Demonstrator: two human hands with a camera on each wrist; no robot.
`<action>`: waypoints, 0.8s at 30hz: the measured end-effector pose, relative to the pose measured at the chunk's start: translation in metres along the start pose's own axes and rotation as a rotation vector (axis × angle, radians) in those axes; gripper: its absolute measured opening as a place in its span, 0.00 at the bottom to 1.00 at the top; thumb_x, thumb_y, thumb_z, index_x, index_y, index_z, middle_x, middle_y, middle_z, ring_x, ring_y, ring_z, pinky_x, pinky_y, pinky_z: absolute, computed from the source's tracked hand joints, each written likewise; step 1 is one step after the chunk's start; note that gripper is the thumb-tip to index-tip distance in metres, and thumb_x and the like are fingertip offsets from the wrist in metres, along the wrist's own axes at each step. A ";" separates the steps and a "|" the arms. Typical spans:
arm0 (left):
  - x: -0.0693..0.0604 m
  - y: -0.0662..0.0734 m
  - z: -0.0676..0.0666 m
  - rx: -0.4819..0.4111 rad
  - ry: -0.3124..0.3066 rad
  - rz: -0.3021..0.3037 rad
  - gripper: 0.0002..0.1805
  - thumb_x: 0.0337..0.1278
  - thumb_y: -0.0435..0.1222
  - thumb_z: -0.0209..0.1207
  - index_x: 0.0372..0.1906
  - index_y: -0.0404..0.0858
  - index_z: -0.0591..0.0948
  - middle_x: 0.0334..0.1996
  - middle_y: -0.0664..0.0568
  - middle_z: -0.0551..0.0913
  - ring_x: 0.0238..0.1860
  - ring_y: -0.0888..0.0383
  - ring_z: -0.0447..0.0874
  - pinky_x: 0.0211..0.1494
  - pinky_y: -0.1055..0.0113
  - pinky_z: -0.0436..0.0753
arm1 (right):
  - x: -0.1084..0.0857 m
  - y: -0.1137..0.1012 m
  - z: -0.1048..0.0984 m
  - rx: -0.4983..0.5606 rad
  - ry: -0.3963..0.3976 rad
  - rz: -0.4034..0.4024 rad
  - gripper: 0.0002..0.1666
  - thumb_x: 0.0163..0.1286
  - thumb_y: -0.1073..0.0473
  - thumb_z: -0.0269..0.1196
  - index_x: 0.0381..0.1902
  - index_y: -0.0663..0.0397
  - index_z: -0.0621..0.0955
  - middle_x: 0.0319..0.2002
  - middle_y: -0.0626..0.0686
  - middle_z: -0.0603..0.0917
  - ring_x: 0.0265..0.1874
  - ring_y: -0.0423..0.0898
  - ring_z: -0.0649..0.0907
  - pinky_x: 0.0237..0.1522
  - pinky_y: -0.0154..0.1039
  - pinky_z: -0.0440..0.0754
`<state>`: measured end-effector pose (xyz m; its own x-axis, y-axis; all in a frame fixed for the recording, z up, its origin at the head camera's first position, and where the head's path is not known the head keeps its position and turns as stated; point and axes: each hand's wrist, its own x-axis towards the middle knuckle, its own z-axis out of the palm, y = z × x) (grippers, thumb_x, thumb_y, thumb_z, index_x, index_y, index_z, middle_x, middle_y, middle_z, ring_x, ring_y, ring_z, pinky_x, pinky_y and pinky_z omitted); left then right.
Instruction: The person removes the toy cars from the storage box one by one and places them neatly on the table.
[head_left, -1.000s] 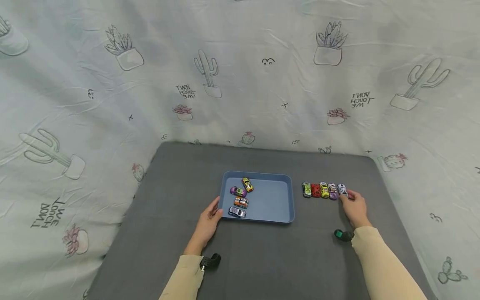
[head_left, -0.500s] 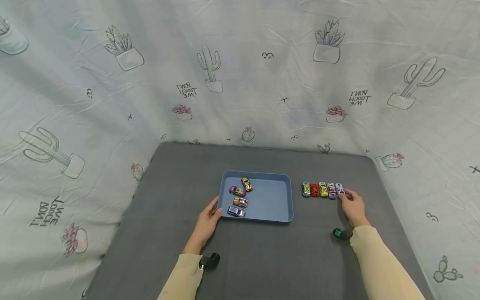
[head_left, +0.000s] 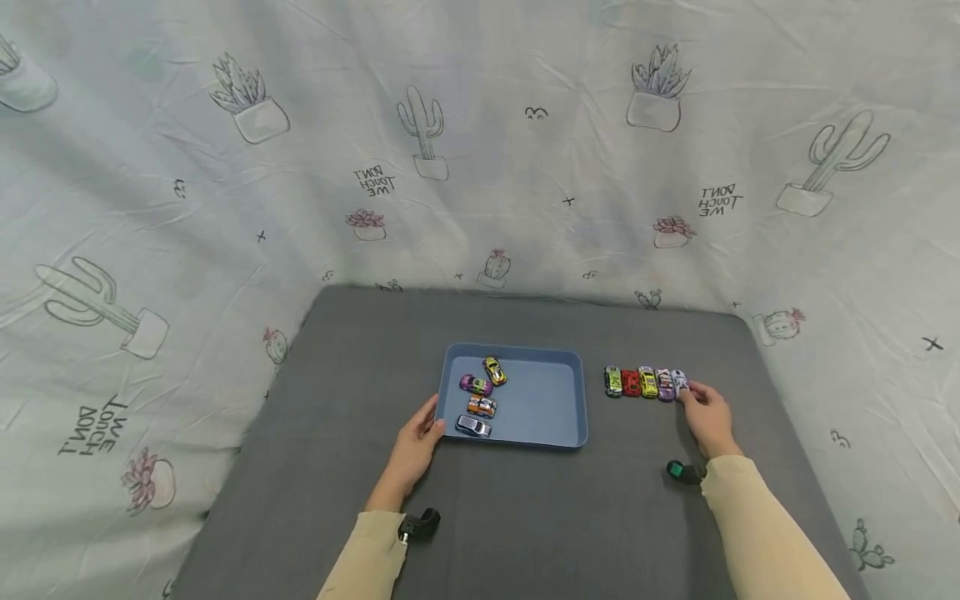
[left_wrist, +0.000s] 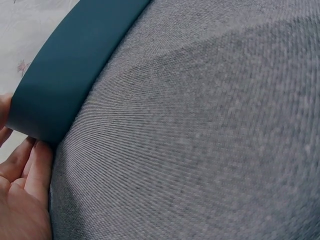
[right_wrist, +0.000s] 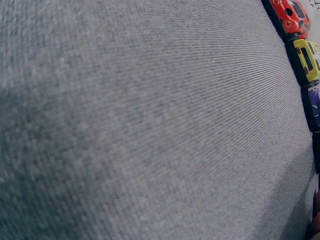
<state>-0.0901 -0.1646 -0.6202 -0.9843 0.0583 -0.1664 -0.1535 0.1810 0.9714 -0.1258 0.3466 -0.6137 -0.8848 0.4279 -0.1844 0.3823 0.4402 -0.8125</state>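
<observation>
My left hand (head_left: 412,446) holds the near left corner of a shallow blue tray (head_left: 536,402). In the left wrist view its fingers (left_wrist: 37,172) lie against the tray wall (left_wrist: 65,75). Inside the tray, toward its left side, are a yellow toy car (head_left: 495,371), a purple one (head_left: 476,384), an orange one (head_left: 482,406) and a silver one (head_left: 473,427). Right of the tray, my right hand (head_left: 710,421) pinches a white toy car (head_left: 678,381) at the right end of a side-by-side row. Only its fingertip edge shows in the right wrist view.
The row also has a green car (head_left: 613,381), a red car (head_left: 631,382), a yellow car (head_left: 648,382) and a purple-and-white car (head_left: 664,384). A grey cloth (head_left: 547,517) covers the table. A cactus-print curtain (head_left: 480,150) surrounds the back and sides.
My right hand has slid the white car slightly left, up against the purple-and-white car, closing a small gap. My left hand stays on the tray.
</observation>
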 end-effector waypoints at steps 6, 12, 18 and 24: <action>-0.001 -0.001 0.001 -0.005 0.008 0.004 0.29 0.69 0.41 0.55 0.73 0.53 0.65 0.70 0.47 0.64 0.69 0.46 0.62 0.68 0.51 0.66 | 0.000 0.000 0.000 -0.012 0.010 0.007 0.32 0.76 0.49 0.47 0.68 0.65 0.67 0.58 0.65 0.72 0.55 0.55 0.70 0.48 0.45 0.71; -0.001 -0.002 0.003 -0.013 0.000 0.000 0.30 0.69 0.42 0.55 0.73 0.53 0.64 0.71 0.47 0.64 0.69 0.47 0.62 0.68 0.51 0.66 | 0.001 -0.002 0.000 -0.001 0.026 0.006 0.31 0.76 0.49 0.48 0.68 0.65 0.67 0.58 0.64 0.72 0.55 0.56 0.71 0.50 0.47 0.71; 0.001 0.000 0.002 0.003 0.011 0.013 0.29 0.70 0.41 0.54 0.73 0.52 0.64 0.71 0.48 0.64 0.69 0.47 0.62 0.68 0.51 0.65 | 0.000 -0.002 0.000 0.006 0.030 0.018 0.31 0.76 0.50 0.48 0.68 0.64 0.67 0.58 0.64 0.72 0.55 0.54 0.71 0.49 0.45 0.71; 0.001 -0.001 0.002 0.006 0.009 0.009 0.29 0.70 0.40 0.54 0.73 0.51 0.64 0.70 0.48 0.64 0.69 0.47 0.62 0.68 0.51 0.65 | -0.001 -0.001 0.001 0.013 0.035 0.026 0.31 0.76 0.50 0.48 0.68 0.64 0.67 0.57 0.62 0.71 0.54 0.53 0.70 0.46 0.41 0.70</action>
<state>-0.0905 -0.1625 -0.6217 -0.9864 0.0514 -0.1563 -0.1443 0.1863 0.9718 -0.1253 0.3449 -0.6128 -0.8646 0.4665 -0.1868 0.4015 0.4179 -0.8150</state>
